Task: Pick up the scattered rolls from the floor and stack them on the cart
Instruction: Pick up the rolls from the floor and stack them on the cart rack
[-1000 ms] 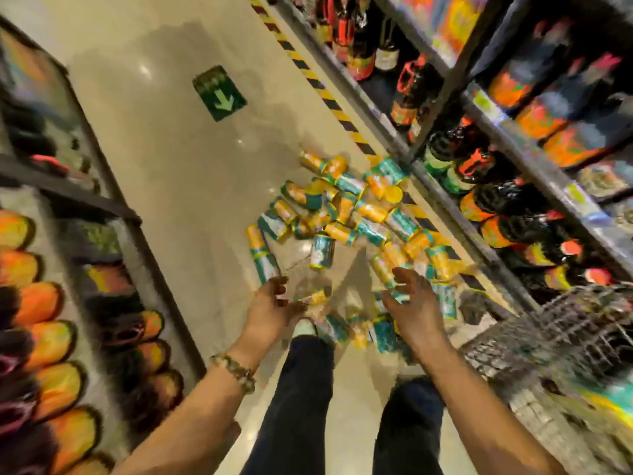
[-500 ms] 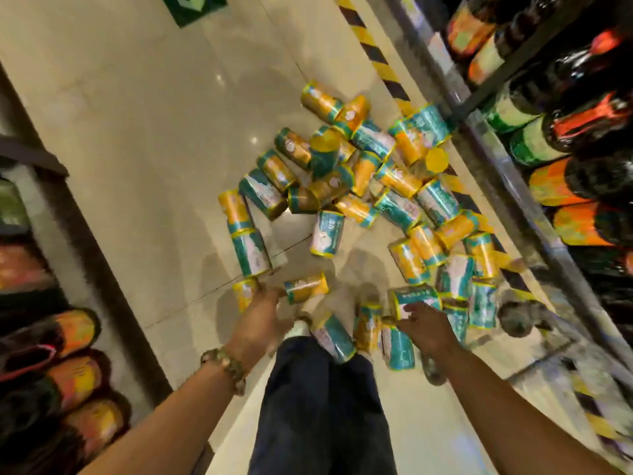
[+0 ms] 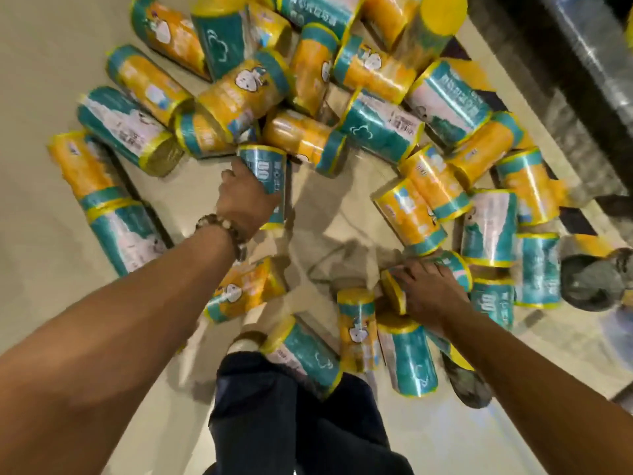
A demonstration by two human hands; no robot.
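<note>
Rolls (image 3: 308,97) in glossy teal-and-yellow film, short cylinders with flat yellow ends, lie heaped across the upper half of the frame and down its right side on the pale polished floor (image 3: 51,252). At the centre the left hand (image 3: 245,200) grips one teal roll (image 3: 265,173), fingers curled round its side. At the lower right the right hand (image 3: 433,293) curls its fingers over a yellow-ended roll (image 3: 394,294), crowded by neighbours. A beaded bracelet (image 3: 222,231) circles the left wrist; dark trousers (image 3: 291,423) fill the bottom centre.
</note>
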